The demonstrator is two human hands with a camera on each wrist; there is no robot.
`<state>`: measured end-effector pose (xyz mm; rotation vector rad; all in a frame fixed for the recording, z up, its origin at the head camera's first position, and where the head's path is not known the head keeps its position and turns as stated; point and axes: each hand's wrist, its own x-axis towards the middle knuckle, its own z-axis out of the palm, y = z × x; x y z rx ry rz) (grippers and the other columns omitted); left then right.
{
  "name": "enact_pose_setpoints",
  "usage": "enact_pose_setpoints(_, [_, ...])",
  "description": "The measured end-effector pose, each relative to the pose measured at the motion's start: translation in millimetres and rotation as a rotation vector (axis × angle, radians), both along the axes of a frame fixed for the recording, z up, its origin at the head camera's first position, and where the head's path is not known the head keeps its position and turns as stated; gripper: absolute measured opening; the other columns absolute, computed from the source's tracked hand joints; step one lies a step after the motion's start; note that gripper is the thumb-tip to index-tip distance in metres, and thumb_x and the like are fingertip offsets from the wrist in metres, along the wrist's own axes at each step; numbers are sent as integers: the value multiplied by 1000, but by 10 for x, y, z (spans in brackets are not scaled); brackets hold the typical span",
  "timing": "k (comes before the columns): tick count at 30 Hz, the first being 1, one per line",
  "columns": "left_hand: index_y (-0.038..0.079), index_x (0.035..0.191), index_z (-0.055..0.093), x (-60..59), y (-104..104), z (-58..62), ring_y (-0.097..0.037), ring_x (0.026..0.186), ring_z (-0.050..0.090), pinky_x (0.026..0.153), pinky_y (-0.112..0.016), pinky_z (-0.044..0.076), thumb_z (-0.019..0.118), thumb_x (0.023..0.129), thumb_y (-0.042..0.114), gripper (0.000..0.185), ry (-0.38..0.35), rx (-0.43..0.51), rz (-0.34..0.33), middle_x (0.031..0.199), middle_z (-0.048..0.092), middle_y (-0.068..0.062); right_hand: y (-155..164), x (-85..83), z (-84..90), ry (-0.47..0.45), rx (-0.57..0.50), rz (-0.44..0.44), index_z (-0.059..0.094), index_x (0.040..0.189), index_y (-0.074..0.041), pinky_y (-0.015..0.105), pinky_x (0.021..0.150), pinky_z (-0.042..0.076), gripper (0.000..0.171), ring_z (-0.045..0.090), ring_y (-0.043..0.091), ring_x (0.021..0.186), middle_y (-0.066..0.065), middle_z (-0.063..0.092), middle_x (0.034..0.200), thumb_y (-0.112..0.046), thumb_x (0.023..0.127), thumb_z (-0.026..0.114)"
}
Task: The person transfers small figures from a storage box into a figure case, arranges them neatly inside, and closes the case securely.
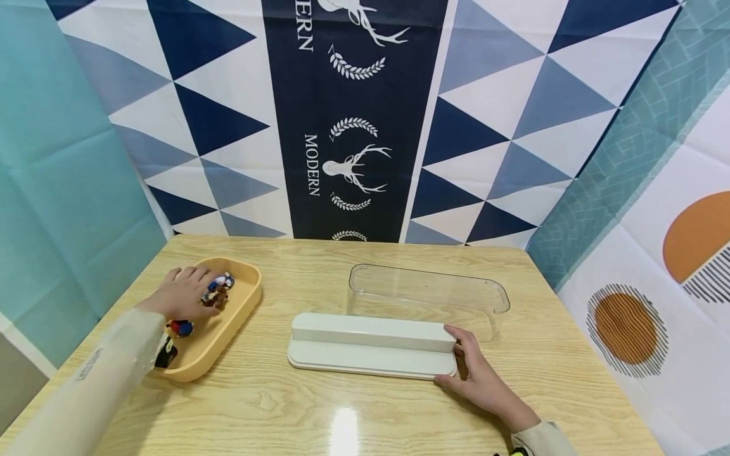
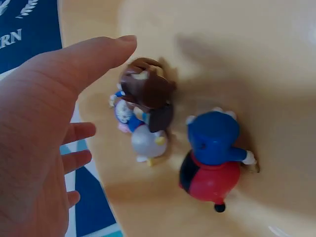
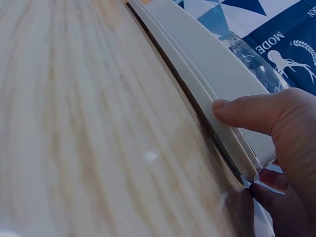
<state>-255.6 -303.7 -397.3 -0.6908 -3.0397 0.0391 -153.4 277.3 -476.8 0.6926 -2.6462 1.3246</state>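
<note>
The left hand (image 1: pixel 184 292) hovers with relaxed fingers over small toy figures (image 2: pixel 148 116) in the yellow tray (image 1: pixel 239 313) at the table's left. The right hand (image 1: pixel 478 373) grasps the right end of the white lid (image 1: pixel 371 345) (thumb on its edge), lying just near of the clear box (image 1: pixel 428 297).

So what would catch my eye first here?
Probably the small toy figures in the yellow tray at the table's left, where the left hand reaches in. At centre, the right hand grips the end of a white lid, lying before a clear box.
</note>
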Motion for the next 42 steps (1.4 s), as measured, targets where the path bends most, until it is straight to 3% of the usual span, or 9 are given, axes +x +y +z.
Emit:
enact_pose_setpoints(8, [5, 132, 57, -85, -18, -137, -53, 121, 43, 93, -71, 35, 79, 82, 41, 65, -26, -32, -20, 134, 48, -30, -7, -14, 0, -3, -4, 2, 28, 152, -10, 15, 104, 36, 90, 41, 8, 127, 13, 35, 141, -19, 83, 83])
enact_pose_setpoints(12, [8, 126, 62, -111, -27, -191, -48, 118, 44, 90, -68, 38, 80, 82, 38, 56, 8, -51, -57, 131, 51, -26, -7, -8, 3, -6, -9, 2, 28, 152, -10, 15, 104, 35, 89, 40, 7, 127, 13, 35, 141, -18, 83, 83])
enact_pose_setpoints(18, [10, 120, 66, -144, -10, -219, -43, 110, 47, 87, -64, 41, 82, 79, 38, 51, 71, -70, -126, 122, 55, -20, 0, -8, 5, -7, -14, 2, 28, 153, -11, 13, 104, 34, 89, 40, 7, 127, 13, 35, 141, -18, 83, 83])
enact_pose_setpoints(26, [9, 115, 68, -159, 30, -229, -40, 106, 49, 88, -62, 40, 83, 77, 37, 50, 71, -62, -128, 111, 57, -15, 7, -12, -3, -13, -14, 7, 27, 153, -11, 15, 104, 35, 89, 40, 9, 127, 13, 35, 142, -19, 83, 83])
enact_pose_setpoints(33, [0, 124, 65, -149, 33, -159, -42, 111, 48, 88, -62, 39, 79, 82, 35, 57, 69, 3, -108, 123, 61, -19, 10, -12, -11, -10, -12, 10, 27, 153, -12, 14, 104, 34, 89, 40, 9, 127, 13, 34, 142, -20, 84, 82])
enact_pose_setpoints(42, [-3, 133, 58, -142, 17, 30, -44, 110, 50, 85, -59, 39, 75, 88, 23, 54, 115, 113, -72, 120, 62, -22, 15, -14, -23, -4, -7, 7, 27, 153, -11, 13, 104, 33, 89, 38, 4, 127, 14, 34, 143, -18, 83, 83])
